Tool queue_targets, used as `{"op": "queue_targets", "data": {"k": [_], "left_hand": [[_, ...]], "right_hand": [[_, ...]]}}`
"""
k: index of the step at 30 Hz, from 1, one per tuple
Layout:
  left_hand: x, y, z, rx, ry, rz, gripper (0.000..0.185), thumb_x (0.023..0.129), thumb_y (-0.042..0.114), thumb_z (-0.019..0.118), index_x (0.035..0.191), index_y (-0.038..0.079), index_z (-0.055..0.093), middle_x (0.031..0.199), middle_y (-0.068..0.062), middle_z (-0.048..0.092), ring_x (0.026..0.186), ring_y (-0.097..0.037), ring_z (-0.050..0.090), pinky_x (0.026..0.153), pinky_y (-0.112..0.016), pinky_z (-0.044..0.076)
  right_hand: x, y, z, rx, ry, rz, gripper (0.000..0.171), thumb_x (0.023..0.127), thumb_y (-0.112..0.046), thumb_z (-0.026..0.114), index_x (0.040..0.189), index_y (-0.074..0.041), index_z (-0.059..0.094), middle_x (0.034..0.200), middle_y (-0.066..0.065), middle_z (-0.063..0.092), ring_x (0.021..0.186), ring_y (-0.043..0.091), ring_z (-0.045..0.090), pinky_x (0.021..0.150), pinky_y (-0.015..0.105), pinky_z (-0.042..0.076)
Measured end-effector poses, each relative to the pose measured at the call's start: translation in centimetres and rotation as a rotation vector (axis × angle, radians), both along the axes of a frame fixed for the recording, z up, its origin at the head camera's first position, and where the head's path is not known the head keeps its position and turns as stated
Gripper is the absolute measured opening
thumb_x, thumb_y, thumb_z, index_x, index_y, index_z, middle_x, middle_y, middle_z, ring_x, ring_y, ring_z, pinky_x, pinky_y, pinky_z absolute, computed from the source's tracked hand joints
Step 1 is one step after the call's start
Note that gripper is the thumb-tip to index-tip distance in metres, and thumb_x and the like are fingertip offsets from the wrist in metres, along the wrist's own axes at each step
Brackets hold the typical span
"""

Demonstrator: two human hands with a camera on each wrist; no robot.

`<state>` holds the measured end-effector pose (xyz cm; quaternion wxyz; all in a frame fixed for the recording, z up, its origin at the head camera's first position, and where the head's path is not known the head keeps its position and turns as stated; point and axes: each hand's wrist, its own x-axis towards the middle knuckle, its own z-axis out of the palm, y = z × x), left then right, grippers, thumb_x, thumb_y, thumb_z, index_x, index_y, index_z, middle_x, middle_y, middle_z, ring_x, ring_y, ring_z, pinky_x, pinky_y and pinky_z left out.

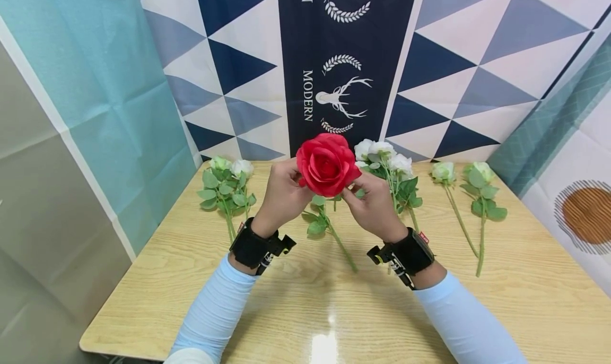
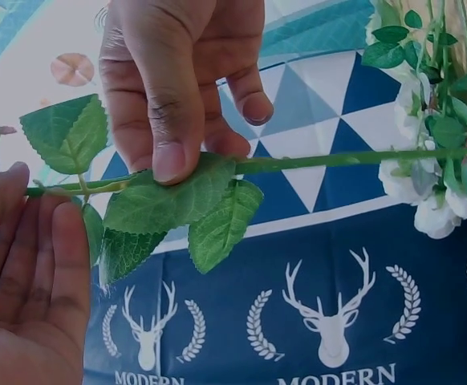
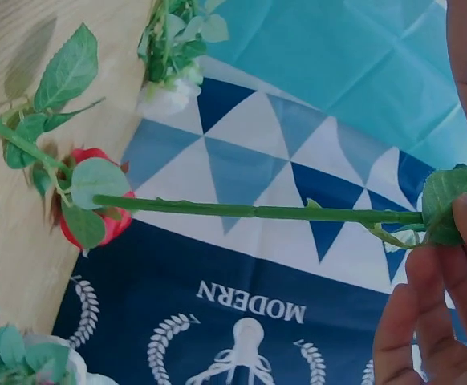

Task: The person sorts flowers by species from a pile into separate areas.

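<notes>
In the head view a red rose [image 1: 328, 165] is held up before me, its bloom facing the camera between both hands. My left hand [image 1: 286, 194] pinches the stem close under the bloom, thumb in front and fingers behind in the left wrist view. Slightly lower, my right hand [image 1: 374, 205] pinches the green stem [image 3: 257, 212] together with a serrated leaf [image 2: 161, 204]. The bare lower stem runs down below the right hand. A second red rose [image 3: 119, 228] lies on the table behind; the held bloom hides its head in the head view.
On the wooden table [image 1: 296, 311], white roses [image 1: 398, 165] lie at back right and a white rose [image 1: 242, 167] with a greenish one at back left. Two pale green roses [image 1: 443, 172] lie farther right. A patterned cloth [image 1: 229, 67] hangs behind the table.
</notes>
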<state>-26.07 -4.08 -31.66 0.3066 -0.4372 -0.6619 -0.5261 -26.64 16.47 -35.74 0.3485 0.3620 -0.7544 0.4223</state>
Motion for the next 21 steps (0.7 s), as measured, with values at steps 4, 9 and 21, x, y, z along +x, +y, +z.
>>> {"op": "queue_targets", "data": {"k": [4,9,21], "left_hand": [[-0.2,-0.1,0.0,0.033,-0.032,0.069,0.023,0.087,-0.005,0.077,0.11,-0.009,0.072,0.089,-0.018,0.073,0.08,-0.024,0.071,0.073,-0.028,0.058],[-0.5,-0.5,0.2,0.04,-0.166,0.132,0.014,0.089,-0.003,0.075,0.102,-0.008,0.073,0.082,-0.016,0.073,0.077,-0.024,0.072,0.076,-0.028,0.059],[-1.9,-6.4,1.9,-0.339,-0.604,0.434,0.023,0.095,0.018,0.076,0.112,0.002,0.075,0.103,-0.01,0.076,0.094,-0.024,0.073,0.083,-0.04,0.058]], "right_hand": [[0.4,-0.1,0.1,0.033,-0.014,0.026,0.016,0.092,0.007,0.07,0.105,-0.002,0.074,0.094,0.009,0.07,0.084,0.019,0.064,0.068,0.032,0.053],[0.6,-0.3,0.2,0.068,-0.087,0.029,0.01,0.096,0.002,0.068,0.104,-0.003,0.073,0.092,0.005,0.068,0.082,0.015,0.064,0.068,0.031,0.053],[-0.3,-0.1,-0.8,0.192,-0.248,-0.089,0.006,0.098,-0.008,0.07,0.101,-0.003,0.072,0.086,0.005,0.066,0.074,0.015,0.061,0.067,0.033,0.052]]}}
